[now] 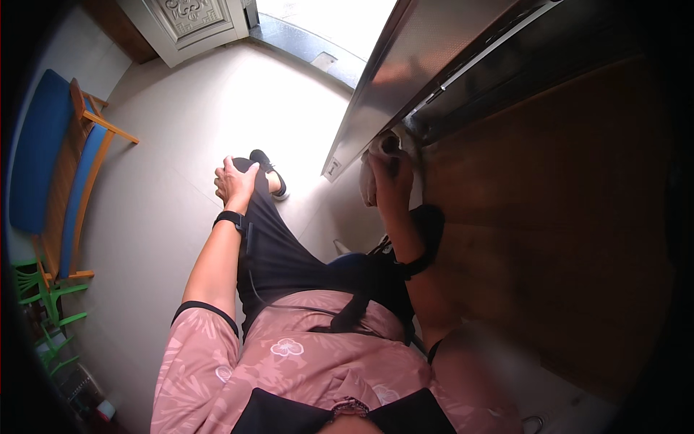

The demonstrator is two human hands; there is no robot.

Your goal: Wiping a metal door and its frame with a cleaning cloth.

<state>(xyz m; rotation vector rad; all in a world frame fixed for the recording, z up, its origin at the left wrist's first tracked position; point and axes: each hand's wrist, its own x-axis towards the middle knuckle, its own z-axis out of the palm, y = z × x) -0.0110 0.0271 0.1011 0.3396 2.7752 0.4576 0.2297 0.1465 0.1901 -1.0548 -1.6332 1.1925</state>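
Observation:
My left hand (236, 182) rests on my bent left knee, fingers spread around the dark trouser cloth (271, 233). It holds no object. In shadow on the other side, my right hand (394, 176) grips a pale bunched cloth (370, 182). The cloth is close to the lower part of an open metal-faced door (401, 70), near its hinge side; whether it touches the door I cannot tell. A small latch plate (332, 167) shows on the door's free edge.
A wooden bench with blue cushions (40, 157) stands at the left, with green plastic chairs (51, 298) beside it. Ahead, a stone threshold (309, 46) borders bright light, next to a carved white door panel (195, 21). Brown wood panelling (531, 228) fills the right.

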